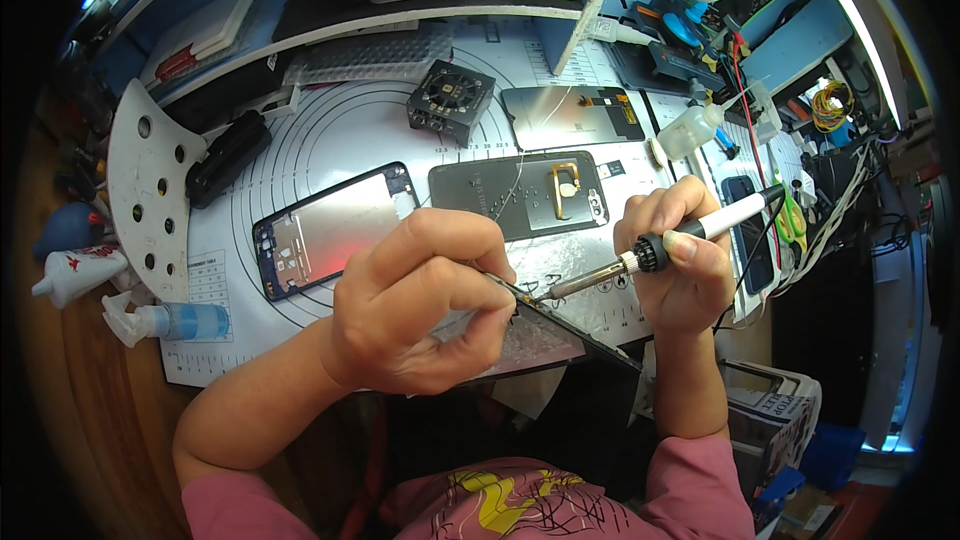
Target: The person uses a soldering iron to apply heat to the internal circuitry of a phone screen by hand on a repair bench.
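My left hand (425,305) is closed, its thumb and fingers pinching the upper end of a thin dark phone panel (585,337). The panel is tilted and seen nearly edge-on over the front of the bench. My right hand (680,265) grips a soldering iron (735,215) with a white and black handle. Its metal tip points left and meets or nearly meets the panel's edge beside my left fingertips; whether it touches cannot be made out. Behind my hands lie a dark phone back cover (480,185) and a phone frame (340,230) with a silvery inside.
A black fan unit (452,100) and a grey phone panel (570,118) lie farther back. At the right are a clear squeeze bottle (690,130), green-handled scissors (792,220) and a dark phone (747,230). A blue spray bottle (185,321) and white perforated plate (150,190) are at left.
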{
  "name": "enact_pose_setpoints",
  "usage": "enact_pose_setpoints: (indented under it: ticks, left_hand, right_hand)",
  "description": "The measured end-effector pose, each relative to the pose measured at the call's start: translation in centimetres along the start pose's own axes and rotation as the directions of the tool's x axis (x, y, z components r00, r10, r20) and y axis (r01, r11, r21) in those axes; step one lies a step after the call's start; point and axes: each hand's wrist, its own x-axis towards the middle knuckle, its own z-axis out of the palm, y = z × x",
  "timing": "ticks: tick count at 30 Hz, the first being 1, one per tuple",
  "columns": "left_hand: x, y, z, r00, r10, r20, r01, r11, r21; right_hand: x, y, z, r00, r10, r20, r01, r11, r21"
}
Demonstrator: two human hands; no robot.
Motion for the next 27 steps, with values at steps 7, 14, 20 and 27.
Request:
enact_pose_setpoints:
  ticks: [7, 14, 20, 27]
  left_hand:
    - [-0.10, -0.06, -0.07, 1.000, -0.010, 0.023, 0.011, 0.999, -0.034]
    - [0.02, -0.01, 0.00, 1.000, -0.005, 0.022, 0.005, 1.000, -0.023]
    - [-0.06, -0.05, 0.06, 1.000, -0.005, 0.018, 0.005, 1.000, -0.013]
    - [0.00, -0.02, 0.10, 1.000, -0.015, 0.015, 0.016, 1.000, -0.023]
  right_hand:
    - [-0.08, 0.12, -0.29, 1.000, 0.000, -0.017, 0.002, 0.997, 0.080]
    - [-0.10, 0.14, -0.33, 1.000, -0.010, -0.022, 0.011, 0.997, 0.075]
    - [-0.18, 0.20, -0.22, 0.998, 0.002, -0.065, 0.005, 0.995, 0.101]
    - [-0.20, 0.04, -0.28, 0.999, 0.022, -0.043, -0.018, 0.995, 0.095]
